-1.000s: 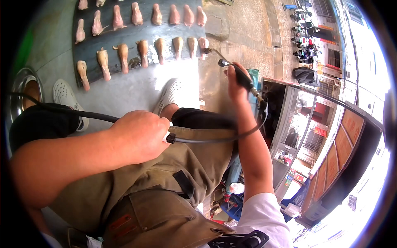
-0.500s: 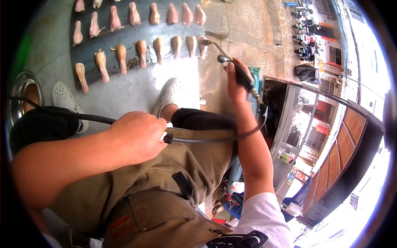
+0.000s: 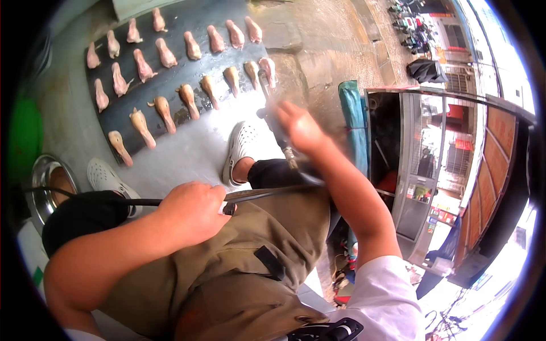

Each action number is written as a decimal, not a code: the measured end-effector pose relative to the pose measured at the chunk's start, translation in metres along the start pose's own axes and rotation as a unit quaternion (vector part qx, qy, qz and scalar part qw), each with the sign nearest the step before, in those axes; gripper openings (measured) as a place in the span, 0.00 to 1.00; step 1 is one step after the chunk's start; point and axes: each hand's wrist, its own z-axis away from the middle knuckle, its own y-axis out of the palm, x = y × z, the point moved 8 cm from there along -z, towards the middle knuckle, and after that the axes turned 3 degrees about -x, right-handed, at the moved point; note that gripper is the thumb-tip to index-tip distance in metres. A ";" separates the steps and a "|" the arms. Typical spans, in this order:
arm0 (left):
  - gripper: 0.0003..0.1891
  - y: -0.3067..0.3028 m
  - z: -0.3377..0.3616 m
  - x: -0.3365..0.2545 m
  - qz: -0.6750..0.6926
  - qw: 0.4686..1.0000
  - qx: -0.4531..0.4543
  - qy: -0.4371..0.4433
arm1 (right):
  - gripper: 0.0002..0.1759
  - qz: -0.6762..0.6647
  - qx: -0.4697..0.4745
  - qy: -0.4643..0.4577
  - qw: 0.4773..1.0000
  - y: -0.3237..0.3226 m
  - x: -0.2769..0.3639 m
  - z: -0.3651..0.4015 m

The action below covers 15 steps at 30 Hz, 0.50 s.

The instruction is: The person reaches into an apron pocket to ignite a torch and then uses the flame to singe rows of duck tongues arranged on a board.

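Apron: olive cloth across lap and thighs, closest to the camera, with a black strap stitched over it.
Sleeve: white, at the lower right, on the arm reaching forward.
Left hand: clenched in a fist round the black hose, knuckles up, held over the left thigh just above the apron.
Hose: entering from the left edge, passing the dark-trousered knee, running through the fist and on across the lap to the right, toward the base of the torch.
Right hand: raised ahead of the right knee, blurred, fingers wrapped about the dark handle of the torch.
Torch: grasped in the right hand, smeared by blur. Thin metal tube slanting up and away, tip at the near right corner of the board, close to the end piece of the nearest row.
Shoes: white, perforated, on the grey floor. Right one just below the torch, left one near the bowl.
Bowl: steel, on the floor at the left, partly hidden by the left knee.
Board: dark sheet, flat on the floor ahead of the shoes.
Meat pieces: pale and raw, laid out on the board in rows, each apart from its neighbours.
Cabinet: glass-fronted metal, at the right, with a blue cloth against its near side.
Bag: black, on the pavement beyond the cabinet, well apart from the board.
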 end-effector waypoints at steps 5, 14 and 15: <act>0.15 0.001 -0.001 0.000 -0.008 1.000 0.004 0.001 | 0.22 0.023 0.008 -0.031 0.999 0.005 0.005 -0.001; 0.18 -0.002 -0.003 0.000 0.028 0.999 -0.023 0.007 | 0.19 0.009 0.009 -0.002 1.000 0.008 -0.004 0.003; 0.18 -0.002 -0.004 -0.001 0.028 0.999 -0.021 0.006 | 0.19 0.009 0.006 0.003 1.000 0.007 -0.005 0.003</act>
